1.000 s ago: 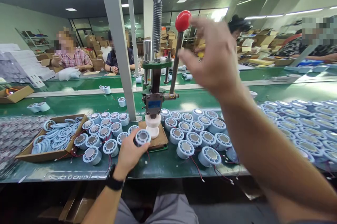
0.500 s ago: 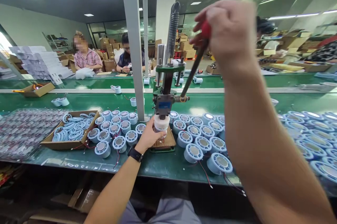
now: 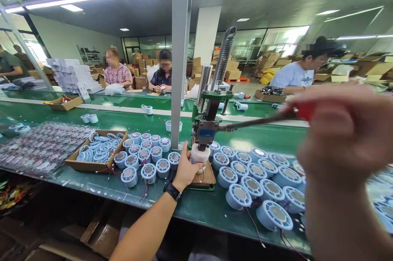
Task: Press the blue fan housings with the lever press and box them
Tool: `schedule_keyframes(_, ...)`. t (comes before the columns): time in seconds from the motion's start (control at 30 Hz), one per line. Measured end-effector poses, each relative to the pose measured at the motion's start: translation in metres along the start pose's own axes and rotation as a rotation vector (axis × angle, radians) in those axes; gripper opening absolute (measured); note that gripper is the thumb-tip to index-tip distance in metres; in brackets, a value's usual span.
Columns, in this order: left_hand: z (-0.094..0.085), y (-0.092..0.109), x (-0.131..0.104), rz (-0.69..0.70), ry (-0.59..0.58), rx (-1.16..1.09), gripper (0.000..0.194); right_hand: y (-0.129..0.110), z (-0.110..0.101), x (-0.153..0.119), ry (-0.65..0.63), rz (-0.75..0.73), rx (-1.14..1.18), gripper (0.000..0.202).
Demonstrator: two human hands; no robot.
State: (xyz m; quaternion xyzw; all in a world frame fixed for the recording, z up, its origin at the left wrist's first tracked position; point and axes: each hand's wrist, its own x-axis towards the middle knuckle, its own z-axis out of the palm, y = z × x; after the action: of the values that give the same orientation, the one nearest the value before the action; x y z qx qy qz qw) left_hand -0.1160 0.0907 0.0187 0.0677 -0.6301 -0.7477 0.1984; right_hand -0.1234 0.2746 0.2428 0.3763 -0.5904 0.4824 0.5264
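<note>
In front of me stands a green hand lever press [image 3: 208, 128] with a coil spring on top. My right hand [image 3: 337, 126], blurred by motion, is wrapped round the red grip [image 3: 305, 110] of the press lever [image 3: 260, 122], which points out to the right nearly level. A white round pressing head [image 3: 200, 153] sits at the bottom of the ram. Just below it, my left hand [image 3: 188, 169] curls its thumb and fingers round a small pale cylindrical part [image 3: 201, 169], mostly hidden. This part is on a brown base plate [image 3: 209, 176].
Light blue round housings [image 3: 239, 195] with metal discs and wires stand on both sides of the press. At left are a cardboard box [image 3: 89, 165] of blue rings and a clear tray sheet [image 3: 46, 146]. A grey post [image 3: 180, 68] rises behind. Several people sit across the green bench.
My right hand has pulled the lever down from steep to nearly level. The left hand keeps its place at the part under the press. The view has shifted, showing more on the left.
</note>
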Motion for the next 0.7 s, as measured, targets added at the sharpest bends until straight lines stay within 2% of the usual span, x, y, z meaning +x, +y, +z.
schedule_keyframes(0.07, 0.003, 0.004, -0.005, 0.038, 0.026, 0.031, 0.103, 0.025, 0.032, 0.058, -0.088, 0.138, 0.036, 0.026)
schedule_keyframes(0.13, 0.001, 0.010, -0.020, 0.106, 0.048, 0.153, 0.088, 0.046, 0.063, 0.093, -0.217, 0.316, -0.023, 0.027)
schedule_keyframes(0.2, -0.009, 0.018, -0.045, 0.165, 0.061, 0.359, 0.069, 0.061, 0.084, 0.105, -0.269, 0.391, -0.089, 0.029)
schedule_keyframes(0.27, -0.027, 0.024, -0.072, 0.190, 0.062, 0.599, 0.057, 0.070, 0.095, 0.104, -0.262, 0.380, -0.105, 0.029)
schedule_keyframes(0.37, -0.056, 0.028, -0.106, 0.202, 0.052, 0.905, 0.059, 0.072, 0.099, 0.096, -0.225, 0.380, -0.091, 0.026)
schedule_keyframes(0.47, -0.075, 0.025, -0.120, 0.244, 0.038, 1.157, 0.065, 0.067, 0.099, 0.094, -0.185, 0.393, -0.089, 0.025)
schedule_keyframes(0.53, -0.081, 0.024, -0.117, 0.326, 0.051, 1.332, 0.062, 0.062, 0.095, 0.094, -0.205, 0.395, -0.108, 0.029)
schedule_keyframes(0.63, -0.083, 0.025, -0.098, 0.479, 0.102, 1.537, 0.049, 0.061, 0.083, 0.093, -0.320, 0.338, -0.188, 0.033)
schedule_keyframes(0.7, -0.083, 0.026, -0.081, 0.512, 0.088, 1.604, 0.040, 0.073, 0.073, 0.090, -0.278, 0.338, -0.147, 0.034)
